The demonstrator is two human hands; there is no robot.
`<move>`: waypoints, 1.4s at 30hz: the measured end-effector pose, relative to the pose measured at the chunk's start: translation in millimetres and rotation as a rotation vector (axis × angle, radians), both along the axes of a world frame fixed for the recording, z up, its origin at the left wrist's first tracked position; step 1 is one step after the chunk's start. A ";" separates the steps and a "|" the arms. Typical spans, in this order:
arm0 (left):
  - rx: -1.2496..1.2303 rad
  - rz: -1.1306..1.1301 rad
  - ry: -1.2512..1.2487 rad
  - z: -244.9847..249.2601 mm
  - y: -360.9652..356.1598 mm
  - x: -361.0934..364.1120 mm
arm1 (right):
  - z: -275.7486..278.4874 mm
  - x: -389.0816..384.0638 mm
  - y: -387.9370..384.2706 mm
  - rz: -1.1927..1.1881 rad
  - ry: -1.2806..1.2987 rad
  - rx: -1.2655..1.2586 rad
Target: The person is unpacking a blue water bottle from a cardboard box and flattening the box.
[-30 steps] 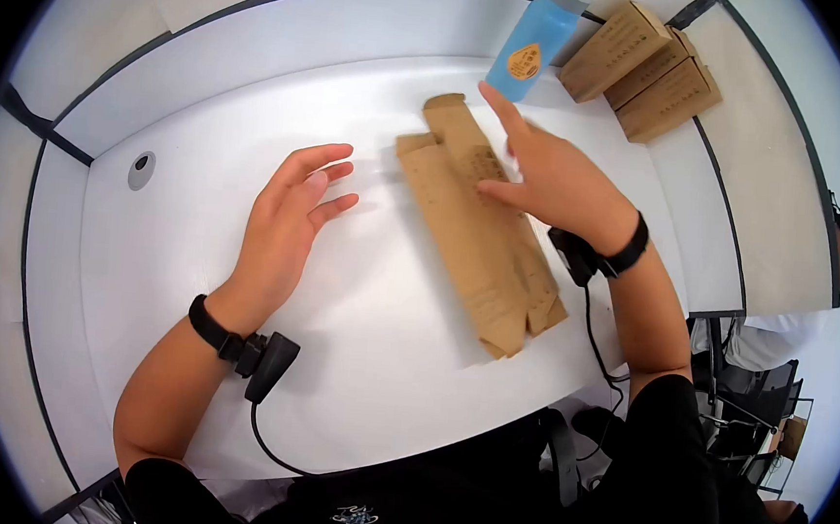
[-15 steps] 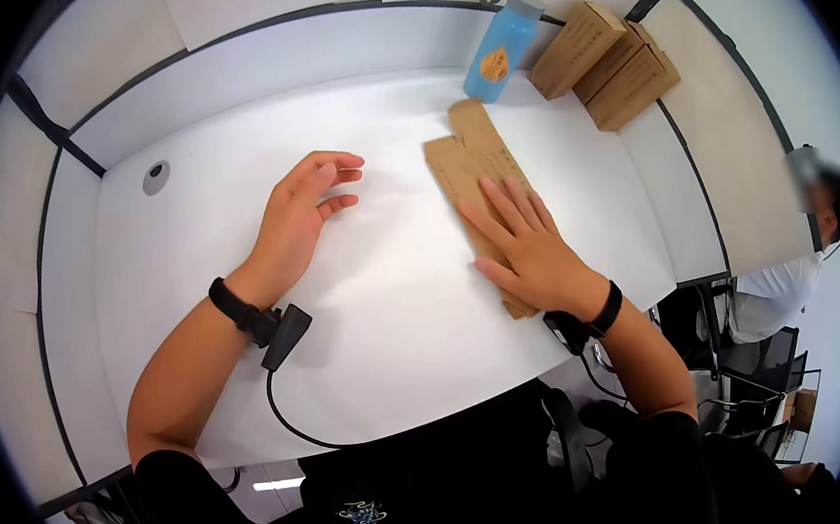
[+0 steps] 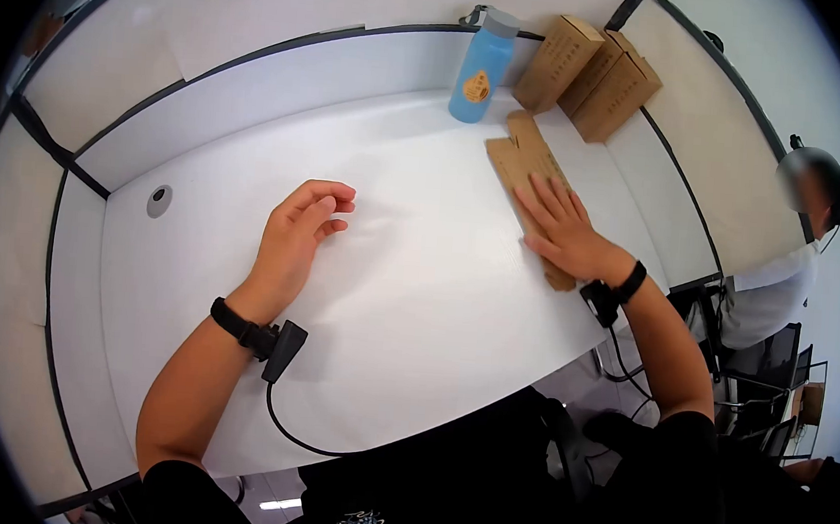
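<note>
A flattened brown cardboard box (image 3: 513, 161) lies on the right part of the white desk (image 3: 408, 290). My right hand (image 3: 570, 235) rests flat on it with the fingers spread, covering its middle. Over the left half of the desk is my left hand (image 3: 298, 229), its fingers loosely curled and apart, with nothing in it. Both wrists carry black straps with small cabled devices; the left one (image 3: 282, 350) shows plainly.
A blue bottle (image 3: 482, 67) with a grey lid stands at the back. Beside it are several upright brown boxes (image 3: 558, 65). Low partition walls (image 3: 258, 75) enclose the desk, and a grey cable grommet (image 3: 159, 201) is at left. A person (image 3: 779, 287) sits beyond the right partition.
My right hand has slid the flattened box to the right across the desk, toward the right partition. My left hand has stayed nearly in place, and the view has shifted slightly.
</note>
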State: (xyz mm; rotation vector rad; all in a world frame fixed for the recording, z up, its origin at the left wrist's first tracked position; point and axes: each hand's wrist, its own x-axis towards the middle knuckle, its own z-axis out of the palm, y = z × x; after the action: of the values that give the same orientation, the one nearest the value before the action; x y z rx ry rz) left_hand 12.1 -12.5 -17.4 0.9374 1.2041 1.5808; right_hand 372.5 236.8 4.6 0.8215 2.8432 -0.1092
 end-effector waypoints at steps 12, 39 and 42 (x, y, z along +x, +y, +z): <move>-0.008 -0.019 0.013 -0.1 0.6 -0.3 | 5.3 -35.6 54.8 -0.002 -0.005 -0.089; -0.022 -0.078 0.051 6.7 -4.3 2.0 | 59.1 -98.8 177.9 -0.566 1.278 -0.269; -0.033 -0.084 0.034 7.7 -4.3 1.4 | 47.8 -106.7 176.8 -0.587 1.296 -0.254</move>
State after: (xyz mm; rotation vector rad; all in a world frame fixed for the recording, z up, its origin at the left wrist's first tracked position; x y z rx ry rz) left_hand 13.5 -16.7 -9.7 0.9847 1.1951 1.4803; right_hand 265.8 413.5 52.3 2.0330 3.2575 -1.5385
